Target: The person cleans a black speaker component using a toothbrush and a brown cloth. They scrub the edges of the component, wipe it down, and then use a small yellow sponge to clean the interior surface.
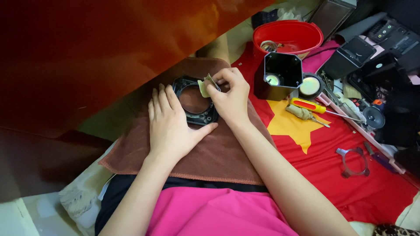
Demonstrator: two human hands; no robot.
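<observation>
A black ring-shaped frame part (195, 114) lies on a brown towel (218, 153) spread over my lap. My left hand (169, 124) rests flat on the towel, its fingers and thumb against the ring's left and lower edge. My right hand (231, 94) pinches a small folded yellowish paper pad (204, 86) against the ring's top right rim.
A black hexagonal speaker housing (280, 74) stands on a red cloth with a yellow star (341, 175). Behind it sits a red bowl (288, 36). A yellow-handled screwdriver (313, 106), a grey metal ring bracket (353, 161), and dark electronic units (380, 57) lie at right. A blurred reddish-brown surface (87, 57) fills the upper left.
</observation>
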